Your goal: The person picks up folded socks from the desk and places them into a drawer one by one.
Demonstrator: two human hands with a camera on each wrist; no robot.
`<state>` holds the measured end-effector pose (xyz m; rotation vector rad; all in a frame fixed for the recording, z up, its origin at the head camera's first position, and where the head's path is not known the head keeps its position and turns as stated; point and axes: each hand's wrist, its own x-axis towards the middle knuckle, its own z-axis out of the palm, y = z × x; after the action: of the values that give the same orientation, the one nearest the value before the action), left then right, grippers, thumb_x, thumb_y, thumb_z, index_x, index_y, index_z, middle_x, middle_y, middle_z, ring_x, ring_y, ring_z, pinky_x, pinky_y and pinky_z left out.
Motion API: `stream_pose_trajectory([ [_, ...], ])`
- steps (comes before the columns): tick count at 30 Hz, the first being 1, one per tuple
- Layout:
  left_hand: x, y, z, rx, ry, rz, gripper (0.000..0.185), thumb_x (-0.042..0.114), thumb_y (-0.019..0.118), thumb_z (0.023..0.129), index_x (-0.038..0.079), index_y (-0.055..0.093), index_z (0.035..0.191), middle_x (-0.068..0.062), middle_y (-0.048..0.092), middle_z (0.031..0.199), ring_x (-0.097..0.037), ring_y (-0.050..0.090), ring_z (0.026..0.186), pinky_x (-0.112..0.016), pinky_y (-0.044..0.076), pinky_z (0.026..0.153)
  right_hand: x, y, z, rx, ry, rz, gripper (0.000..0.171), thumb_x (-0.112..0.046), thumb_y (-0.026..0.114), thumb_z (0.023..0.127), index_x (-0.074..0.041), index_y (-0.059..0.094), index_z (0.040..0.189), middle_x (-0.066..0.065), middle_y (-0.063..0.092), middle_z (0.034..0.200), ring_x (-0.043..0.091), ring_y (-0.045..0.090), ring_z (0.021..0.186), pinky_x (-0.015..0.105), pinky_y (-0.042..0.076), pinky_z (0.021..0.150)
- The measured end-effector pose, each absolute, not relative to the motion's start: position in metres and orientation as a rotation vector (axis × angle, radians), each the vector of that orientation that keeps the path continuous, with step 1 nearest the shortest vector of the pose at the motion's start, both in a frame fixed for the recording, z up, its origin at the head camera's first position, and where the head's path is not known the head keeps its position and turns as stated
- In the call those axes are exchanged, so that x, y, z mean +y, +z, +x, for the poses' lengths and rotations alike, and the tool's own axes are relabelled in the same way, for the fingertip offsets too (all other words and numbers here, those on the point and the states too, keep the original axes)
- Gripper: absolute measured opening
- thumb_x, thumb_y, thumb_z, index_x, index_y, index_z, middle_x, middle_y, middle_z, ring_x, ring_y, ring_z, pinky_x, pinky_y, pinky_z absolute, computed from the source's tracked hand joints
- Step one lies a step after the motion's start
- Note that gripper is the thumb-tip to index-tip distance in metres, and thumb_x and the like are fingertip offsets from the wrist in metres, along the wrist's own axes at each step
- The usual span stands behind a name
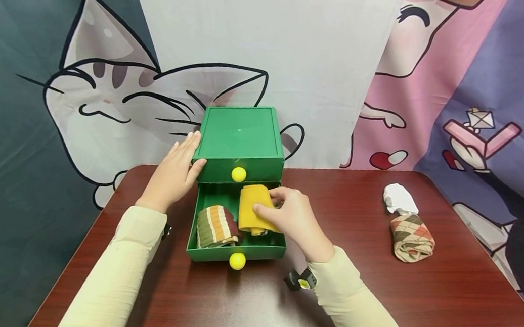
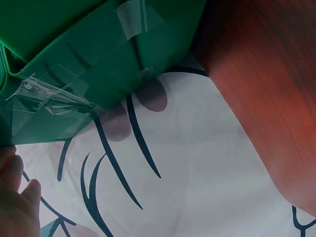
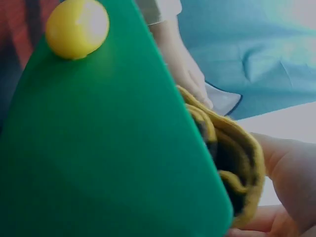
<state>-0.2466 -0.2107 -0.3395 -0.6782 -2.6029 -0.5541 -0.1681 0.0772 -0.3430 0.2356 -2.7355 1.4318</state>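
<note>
A green two-drawer box (image 1: 239, 132) stands on the table, its lower drawer (image 1: 213, 254) pulled out. My left hand (image 1: 173, 172) rests on the box's upper left edge, fingers straight. In the lower drawer's right half my right hand (image 1: 295, 217) grips a rolled yellow sock (image 1: 252, 209), thumb on the near face and fingers on the far right side. The right wrist view shows the yellow sock's layered end (image 3: 254, 168) above the drawer front (image 3: 113, 128). Beside it in the drawer, on the left, lies a rolled striped sock (image 1: 216, 226) in green, orange and maroon.
On the right of the brown table (image 1: 348, 228) lie a rolled argyle sock (image 1: 412, 239) and a crumpled white cloth piece (image 1: 399, 198), touching. Yellow round knobs (image 1: 237, 261) stick out from both drawer fronts. A printed cat curtain (image 1: 103, 119) hangs right behind the table.
</note>
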Motion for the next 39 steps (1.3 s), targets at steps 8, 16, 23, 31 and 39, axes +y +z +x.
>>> stream_pose_trajectory([
  [8, -0.211, -0.34, -0.247, -2.603, -0.555, -0.673, 0.064, 0.033, 0.048, 0.109, -0.002, 0.026, 0.159, -0.017, 0.027, 0.164, -0.03, 0.022, 0.154, -0.046, 0.012, 0.126, 0.066, -0.34, -0.168, -2.874, 1.087, 0.364, 0.036, -0.026, 0.08, 0.085, 0.001, 0.072, 0.108, 0.007, 0.07, 0.087, 0.019, 0.061, 0.067, 0.027, 0.054, 0.059],
  [16, -0.211, -0.34, -0.248, -2.598, -0.557, -0.677, 0.064, 0.033, 0.047, 0.109, -0.002, 0.026, 0.159, -0.017, 0.028, 0.164, -0.03, 0.022, 0.154, -0.046, 0.012, 0.127, 0.058, -0.341, -0.17, -2.927, 0.822, 0.407, 0.025, -0.025, 0.078, 0.085, -0.006, 0.063, 0.077, -0.002, 0.047, 0.059, 0.016, 0.046, 0.049, 0.025, 0.036, 0.044],
  [23, -0.211, -0.34, -0.248, -2.6, -0.561, -0.68, 0.064, 0.033, 0.047, 0.109, -0.002, 0.026, 0.159, -0.017, 0.027, 0.164, -0.031, 0.021, 0.154, -0.044, 0.01, 0.127, 0.057, -0.342, -0.167, -2.899, 0.763, 0.423, 0.018, -0.015, 0.078, 0.087, -0.002, 0.073, 0.099, 0.007, 0.071, 0.084, 0.021, 0.067, 0.07, 0.031, 0.056, 0.06],
  [31, -0.21, -0.34, -0.247, -2.599, -0.563, -0.679, 0.064, 0.033, 0.047, 0.109, -0.002, 0.026, 0.159, -0.017, 0.028, 0.164, -0.03, 0.022, 0.154, -0.045, 0.011, 0.127, 0.066, -0.346, -0.163, -2.748, 0.843, 0.485, 0.014, -0.007, 0.074, 0.09, -0.003, 0.073, 0.103, 0.008, 0.071, 0.093, 0.023, 0.068, 0.082, 0.036, 0.059, 0.071],
  [39, -0.211, -0.341, -0.247, -2.6, -0.557, -0.675, 0.064, 0.033, 0.048, 0.109, -0.002, 0.026, 0.159, -0.017, 0.028, 0.164, -0.029, 0.021, 0.154, -0.045, 0.011, 0.127, 0.087, -0.349, -0.157, -2.553, 1.236, 0.504, 0.007, -0.009, 0.071, 0.092, -0.008, 0.075, 0.098, -0.002, 0.069, 0.083, 0.012, 0.062, 0.072, 0.033, 0.058, 0.07],
])
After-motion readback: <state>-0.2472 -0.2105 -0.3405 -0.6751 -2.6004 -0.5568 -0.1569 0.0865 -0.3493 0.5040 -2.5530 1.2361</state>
